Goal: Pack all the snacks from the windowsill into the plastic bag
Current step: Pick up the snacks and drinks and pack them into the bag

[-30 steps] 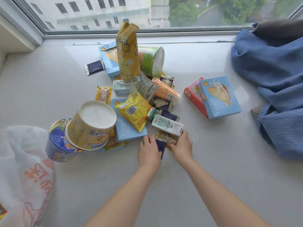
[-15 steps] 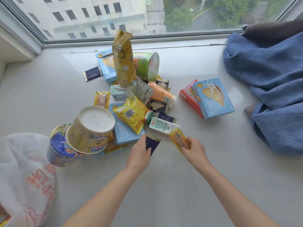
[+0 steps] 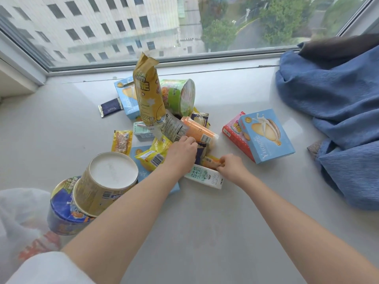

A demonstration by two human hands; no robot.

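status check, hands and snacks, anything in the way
Left hand grips dark packet in the pile. Right hand pinches orange packet above milk carton. Plastic bag at left, snacks unpacked. Nothing in the way.

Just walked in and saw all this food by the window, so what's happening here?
A person is gathering snacks off the windowsill. The right hand pinches a small orange packet just above the white milk carton, and the left hand reaches into the pile, fingers on a dark blue packet. The white plastic bag sits at the left edge, and most of the snacks, cups and boxes still lie on the sill.
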